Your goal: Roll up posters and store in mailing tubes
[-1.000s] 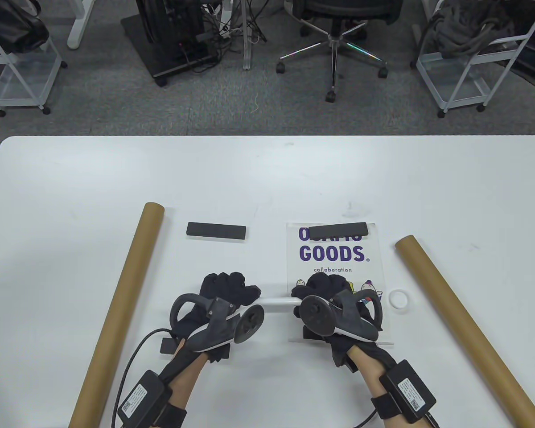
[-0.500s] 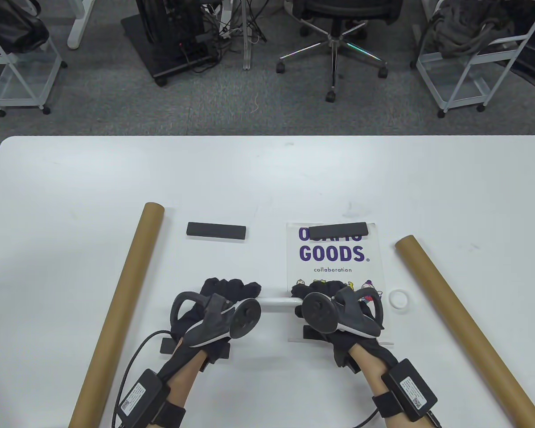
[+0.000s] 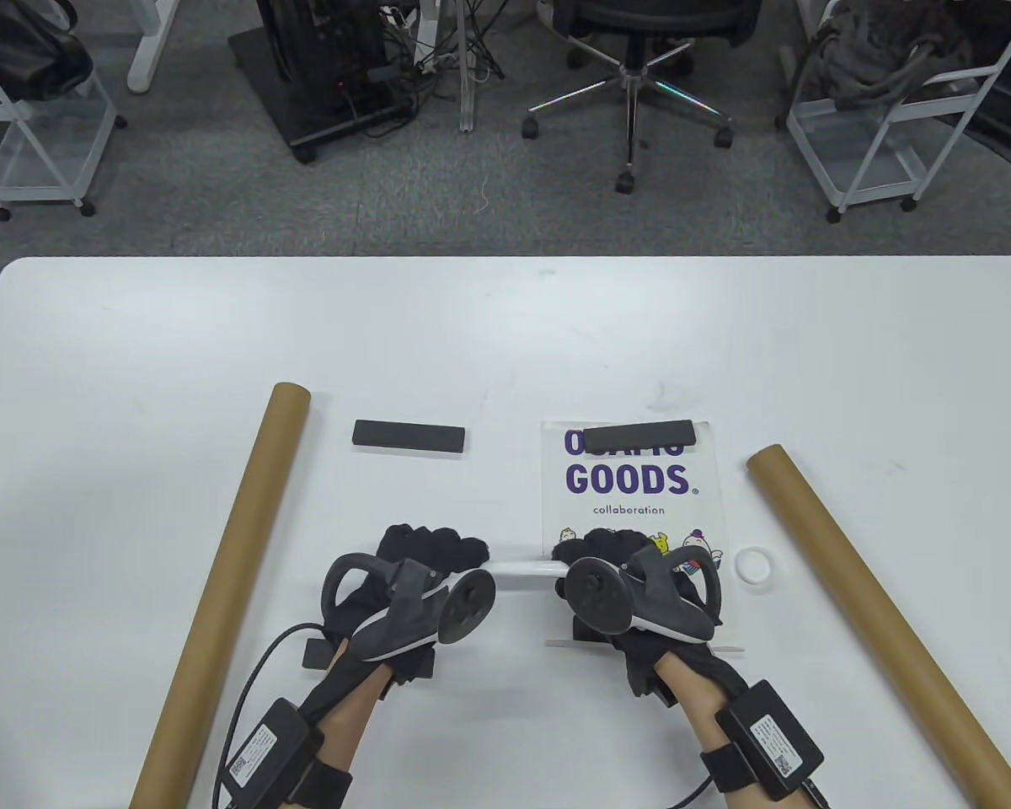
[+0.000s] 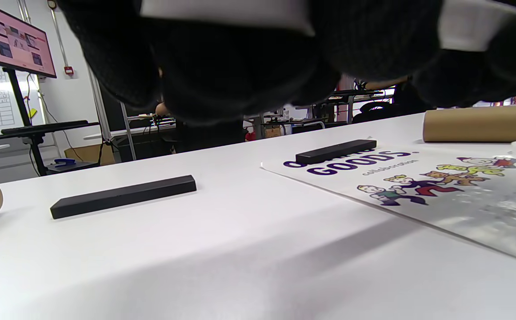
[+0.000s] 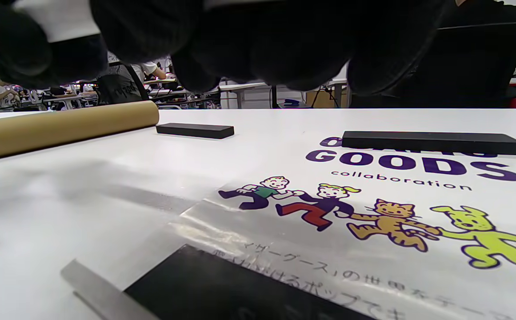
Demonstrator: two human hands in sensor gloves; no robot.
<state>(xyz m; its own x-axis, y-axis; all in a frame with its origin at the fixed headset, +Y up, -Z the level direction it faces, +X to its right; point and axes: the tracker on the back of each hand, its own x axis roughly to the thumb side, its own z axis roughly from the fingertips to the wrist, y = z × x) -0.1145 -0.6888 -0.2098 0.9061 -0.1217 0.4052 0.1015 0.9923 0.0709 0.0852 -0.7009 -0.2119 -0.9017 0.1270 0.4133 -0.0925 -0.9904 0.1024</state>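
Little has moved since the earlier frames: your left hand [image 3: 425, 560] and right hand [image 3: 619, 560] sit slightly nearer to you, and more of the printed cartoon figures shows beyond the right knuckles. Both grips are curled around the rolled poster [image 3: 522, 570]; only its white middle span shows between them. The roll is held just above the tabletop [image 3: 505, 337], its long axis running left to right across your body, one end in each hand.

A flat poster [image 3: 632, 484] lies under your right hand, pinned at its far edge by a black bar [image 3: 639, 435]. A second black bar [image 3: 408, 436] lies apart, to the left.

Two mailing tubes flank you. The left tube [image 3: 227, 581] and the right tube [image 3: 876, 615] both run roughly front to back, open ends pointing away from you. Each tube is thus nearly square to the roll. A white end cap [image 3: 755, 565] lies between the flat poster and the right tube.

To insert, judge that you must turn the roll about a quarter turn to match a tube's axis. The right tube appears slightly nearer your right hand.
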